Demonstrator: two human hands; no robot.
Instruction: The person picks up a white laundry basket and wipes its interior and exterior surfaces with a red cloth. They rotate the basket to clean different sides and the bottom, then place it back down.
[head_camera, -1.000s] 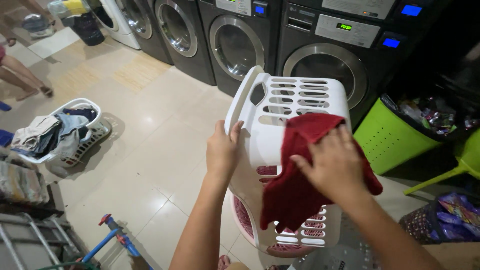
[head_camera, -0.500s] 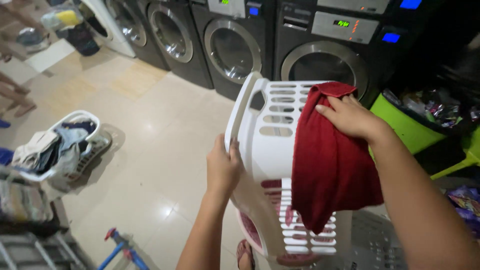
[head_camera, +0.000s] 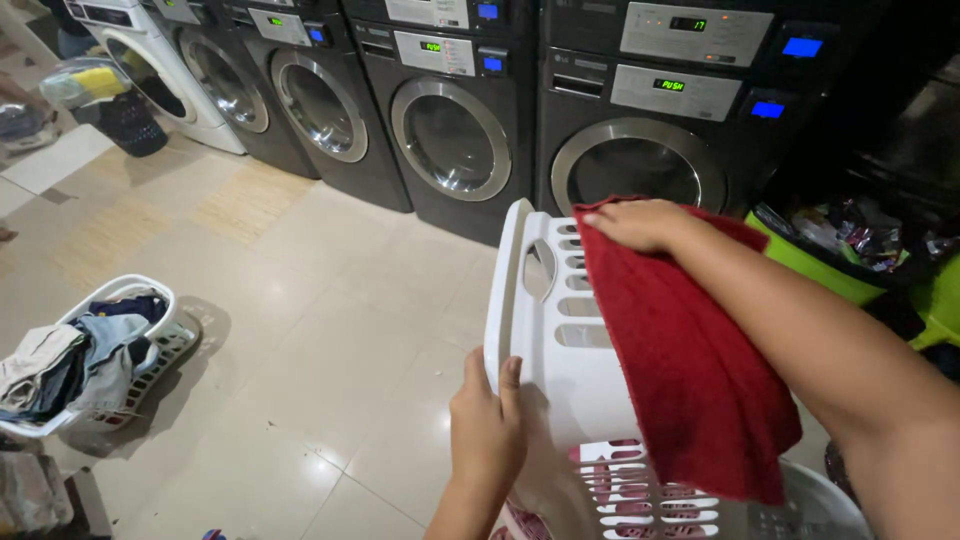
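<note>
I hold a white slotted laundry basket (head_camera: 560, 340) tipped on its side, its base facing me. My left hand (head_camera: 487, 420) grips its near rim from below. My right hand (head_camera: 640, 224) presses a dark red towel (head_camera: 690, 370) against the basket's upper far edge; the towel hangs down over the basket's right side. A second white and pink basket (head_camera: 650, 490) shows underneath, partly hidden.
Dark front-loading washing machines (head_camera: 450, 120) line the back wall, and a white one (head_camera: 160, 70) stands at far left. A white basket of clothes (head_camera: 95, 355) sits on the tiled floor at left. A green bin (head_camera: 830, 270) full of trash stands at right.
My right hand has carried the red towel up and onto the basket's far edge. The basket has swung round and up, closer to the machines. My left hand slid along the rim.
</note>
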